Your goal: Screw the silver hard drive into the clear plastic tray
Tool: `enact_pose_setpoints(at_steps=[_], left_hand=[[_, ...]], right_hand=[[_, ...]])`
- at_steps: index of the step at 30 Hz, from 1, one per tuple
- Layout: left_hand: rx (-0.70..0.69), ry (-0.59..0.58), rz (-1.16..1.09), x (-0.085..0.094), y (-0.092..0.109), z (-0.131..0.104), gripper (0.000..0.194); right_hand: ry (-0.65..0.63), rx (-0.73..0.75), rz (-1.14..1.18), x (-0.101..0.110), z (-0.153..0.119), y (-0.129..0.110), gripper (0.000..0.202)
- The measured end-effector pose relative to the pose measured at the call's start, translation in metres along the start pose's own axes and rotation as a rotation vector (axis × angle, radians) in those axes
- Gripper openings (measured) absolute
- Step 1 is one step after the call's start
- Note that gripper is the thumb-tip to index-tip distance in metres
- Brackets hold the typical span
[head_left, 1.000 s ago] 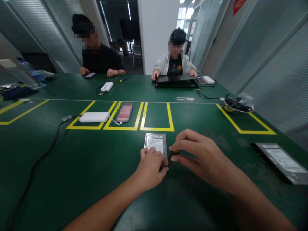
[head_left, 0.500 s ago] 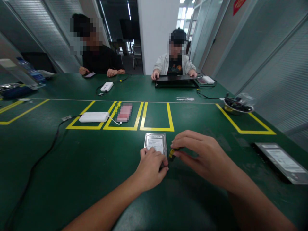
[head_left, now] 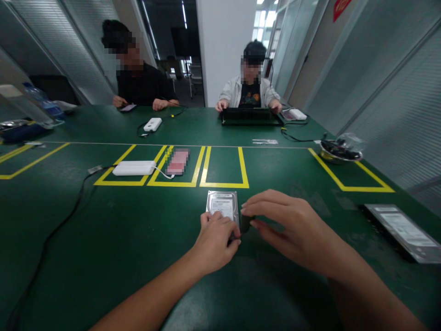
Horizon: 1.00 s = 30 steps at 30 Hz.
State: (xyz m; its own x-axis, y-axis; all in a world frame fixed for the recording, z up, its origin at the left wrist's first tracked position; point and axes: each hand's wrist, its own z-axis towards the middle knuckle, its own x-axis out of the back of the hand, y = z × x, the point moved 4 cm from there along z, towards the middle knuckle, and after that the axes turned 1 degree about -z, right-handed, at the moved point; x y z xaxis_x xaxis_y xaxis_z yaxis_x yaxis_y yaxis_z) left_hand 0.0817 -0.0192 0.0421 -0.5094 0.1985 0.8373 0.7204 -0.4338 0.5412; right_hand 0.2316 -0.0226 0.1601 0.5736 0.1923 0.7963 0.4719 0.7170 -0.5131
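A silver hard drive (head_left: 223,200) with a white label lies flat on the green table in front of me. My left hand (head_left: 217,241) covers its near half, the curled fingers pressing on it and the thumb by its near right corner. Just to the right, my right hand (head_left: 280,223) pinches a small dark piece (head_left: 245,221) between thumb and fingers. The piece stands close against the drive's right side; whether they touch I cannot tell, and my fingers hide part of it.
A second hard drive (head_left: 403,233) lies at the right. Ahead are yellow tape boxes, a white power bank (head_left: 134,168) wired to a blurred phone (head_left: 178,162), and a metal bowl of cables (head_left: 341,151). Two people sit opposite; one holds a black panel (head_left: 252,116).
The small piece has turned in my right fingers: its yellow part showed before and now a dark side faces me. My left hand and the drive stay put. The person opposite has tilted the black panel.
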Motion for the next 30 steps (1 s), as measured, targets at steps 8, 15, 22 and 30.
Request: enact_pose_setpoints(at_steps=[8,15,22,30], left_hand=[[-0.015,0.013,0.007,-0.0009,-0.0016,-0.0001,0.006],[-0.009,0.014,0.012,0.0006,-0.0002,-0.0004,0.006],[-0.023,0.019,0.019,-0.0004,0.0005,-0.0004,0.007],[-0.019,0.020,0.035,-0.0014,-0.0002,-0.0004,0.007]], right_hand=[[0.033,-0.031,-0.010,-0.0006,0.0019,0.0034,0.010],[-0.001,0.025,0.005,-0.0008,-0.0007,0.0028,0.019],[0.062,-0.012,-0.016,-0.0036,0.0036,0.0088,0.025],[0.091,-0.038,-0.026,-0.0002,0.0020,0.0094,0.020]])
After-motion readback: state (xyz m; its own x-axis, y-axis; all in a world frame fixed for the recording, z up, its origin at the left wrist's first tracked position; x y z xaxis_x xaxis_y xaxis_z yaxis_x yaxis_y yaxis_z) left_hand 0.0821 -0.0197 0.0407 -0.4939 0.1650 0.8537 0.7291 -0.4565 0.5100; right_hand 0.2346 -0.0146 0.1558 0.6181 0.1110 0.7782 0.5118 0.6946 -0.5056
